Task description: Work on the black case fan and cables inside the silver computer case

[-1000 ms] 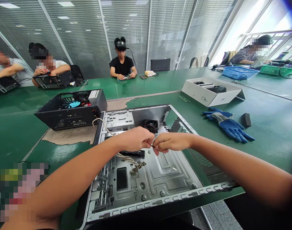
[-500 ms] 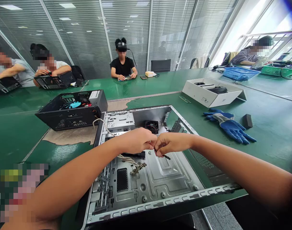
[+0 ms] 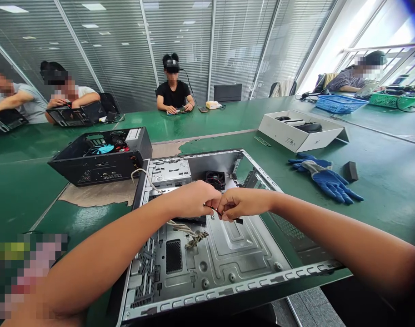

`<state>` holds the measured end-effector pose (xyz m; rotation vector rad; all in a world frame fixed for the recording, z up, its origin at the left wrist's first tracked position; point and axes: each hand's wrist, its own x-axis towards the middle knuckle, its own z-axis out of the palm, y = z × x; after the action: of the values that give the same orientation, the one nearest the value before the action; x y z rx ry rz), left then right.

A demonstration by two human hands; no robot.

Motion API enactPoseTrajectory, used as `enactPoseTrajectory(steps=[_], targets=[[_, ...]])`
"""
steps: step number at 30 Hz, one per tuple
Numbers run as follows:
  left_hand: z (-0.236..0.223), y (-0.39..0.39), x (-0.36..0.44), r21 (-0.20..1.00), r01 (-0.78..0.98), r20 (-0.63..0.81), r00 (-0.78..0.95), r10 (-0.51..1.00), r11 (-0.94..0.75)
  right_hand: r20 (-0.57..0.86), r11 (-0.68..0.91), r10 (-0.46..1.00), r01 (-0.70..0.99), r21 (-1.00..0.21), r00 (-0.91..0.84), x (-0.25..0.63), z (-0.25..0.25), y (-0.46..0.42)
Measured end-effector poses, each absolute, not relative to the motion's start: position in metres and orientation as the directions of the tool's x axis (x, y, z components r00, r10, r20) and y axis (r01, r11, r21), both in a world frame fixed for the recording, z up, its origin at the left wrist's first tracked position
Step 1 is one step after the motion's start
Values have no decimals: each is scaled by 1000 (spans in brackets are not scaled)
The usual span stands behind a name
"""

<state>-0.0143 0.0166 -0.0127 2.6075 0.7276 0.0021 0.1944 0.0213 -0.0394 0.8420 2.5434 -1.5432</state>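
An open silver computer case (image 3: 258, 254) lies in front of me, and both hands are over its inside. My left hand (image 3: 201, 200) pinches a thin black cable (image 3: 239, 221). Right beside it, my right hand (image 3: 244, 202) grips the same cable, whose dark end sticks out below the fingers. The two hands meet knuckle to knuckle. Behind them a black case fan (image 3: 215, 179) sits at the far wall of the case. A bundle of beige wires (image 3: 195, 238) lies on the metal floor under my left hand, near a metal drive bay (image 3: 171, 171).
A black computer case (image 3: 101, 159) with a blue fan stands at the left. To the right lie blue gloves (image 3: 326, 179), a dark block (image 3: 350, 171) and a white box (image 3: 299, 131). Baskets (image 3: 342, 103) stand farther off. Several people sit around the green table (image 3: 207, 125).
The fingers have shifted slightly along the black cable, and a bit of it now shows between the hands. My view has moved a little. The case stays where it was.
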Motion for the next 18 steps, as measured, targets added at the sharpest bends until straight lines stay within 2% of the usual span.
enactPoseTrajectory(steps=[8, 18], targets=[[-13, 16, -16, 408, 476, -55, 865, 499, -779, -289, 333, 414, 440, -834, -863, 196, -41, 22], [-12, 10, -13, 283, 608, -140, 791, 595, -742, -293, 397, 482, 503, -768, -826, 194, -38, 20]])
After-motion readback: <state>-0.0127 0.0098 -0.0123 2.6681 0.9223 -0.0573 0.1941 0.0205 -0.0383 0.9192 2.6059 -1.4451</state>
